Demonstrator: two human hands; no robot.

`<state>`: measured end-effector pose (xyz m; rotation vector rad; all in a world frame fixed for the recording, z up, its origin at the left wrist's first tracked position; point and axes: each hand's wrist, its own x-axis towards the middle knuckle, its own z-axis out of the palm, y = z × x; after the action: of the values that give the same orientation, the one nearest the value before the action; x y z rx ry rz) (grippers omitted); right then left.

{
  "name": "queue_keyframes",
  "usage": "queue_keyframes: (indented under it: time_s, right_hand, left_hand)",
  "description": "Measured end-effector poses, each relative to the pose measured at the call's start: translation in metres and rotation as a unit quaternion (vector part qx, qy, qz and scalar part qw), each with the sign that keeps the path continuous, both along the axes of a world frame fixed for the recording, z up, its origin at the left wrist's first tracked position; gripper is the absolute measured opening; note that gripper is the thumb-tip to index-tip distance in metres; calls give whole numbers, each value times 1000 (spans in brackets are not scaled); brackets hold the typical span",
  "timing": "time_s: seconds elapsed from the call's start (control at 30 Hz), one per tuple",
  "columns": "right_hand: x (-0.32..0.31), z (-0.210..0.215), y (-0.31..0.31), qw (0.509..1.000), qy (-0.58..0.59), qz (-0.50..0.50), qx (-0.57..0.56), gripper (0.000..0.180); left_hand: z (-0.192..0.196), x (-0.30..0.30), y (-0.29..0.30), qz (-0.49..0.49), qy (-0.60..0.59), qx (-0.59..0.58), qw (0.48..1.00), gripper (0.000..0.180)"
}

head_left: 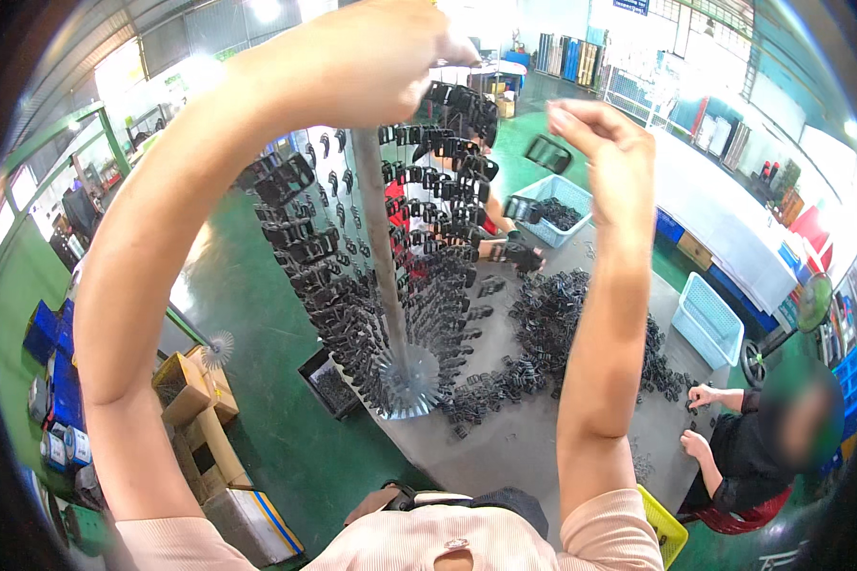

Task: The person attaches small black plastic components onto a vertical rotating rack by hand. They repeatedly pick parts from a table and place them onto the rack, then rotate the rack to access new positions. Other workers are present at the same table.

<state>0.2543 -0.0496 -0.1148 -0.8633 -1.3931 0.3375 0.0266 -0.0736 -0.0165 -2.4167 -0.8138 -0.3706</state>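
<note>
Both my arms are raised around a tall rack with a grey metal pole, hung all round with strands of black buckles. My left hand is at the rack's top, its fingers curled and partly cut off by the frame; what they hold is hidden. My right hand is closed in a pinch to the right of the rack. Just below its fingertips hangs a black buckle, with another buckle lower down; the line joining them is too thin to make out. A slotted metal disc surrounds the pole's foot.
A grey table bears a heap of loose black buckles. Light blue baskets stand at the right and behind. One co-worker handles small pieces at the right; another's gloved hand reaches in behind the rack. Cardboard boxes stand at lower left.
</note>
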Motion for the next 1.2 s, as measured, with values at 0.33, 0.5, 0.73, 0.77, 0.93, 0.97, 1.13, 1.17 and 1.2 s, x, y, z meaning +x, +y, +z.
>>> queue_keyframes:
  time_s: [0.33, 0.5, 0.73, 0.77, 0.93, 0.97, 1.13, 1.17, 1.2]
  right_hand:
    - [42, 0, 0, 945, -232, -230, 17, 25]
    - [-52, 7, -7, 963, -160, -183, 119, 22]
    - [-55, 8, 17, 993, -32, -43, 108, 14]
    - [-49, 12, 8, 998, -2, 28, 57, 14]
    - [-27, 2, 15, 977, 81, 190, 44, 15]
    - [-24, 1, 16, 976, 90, 195, 43, 14]
    - [-25, 0, -1, 957, 138, 253, 41, 17]
    - [-23, -1, -1, 954, 140, 261, 47, 17]
    - [-21, -2, 0, 957, 130, 256, 45, 17]
  left_hand:
    - [12, -6, -16, -87, -41, -31, 995, 40]
    - [32, 26, -31, 68, 8, -185, 980, 36]
    - [24, 37, -38, 175, -37, -200, 963, 32]
    - [24, 30, -39, 143, -22, -181, 973, 32]
    - [14, 29, -25, 67, -17, -133, 989, 28]
    - [16, 29, -33, 31, -10, -132, 991, 27]
    - [18, 36, -30, 62, -14, -161, 985, 28]
    - [18, 36, -29, 56, -11, -158, 986, 29]
    - [17, 37, -29, 61, -10, -161, 985, 30]
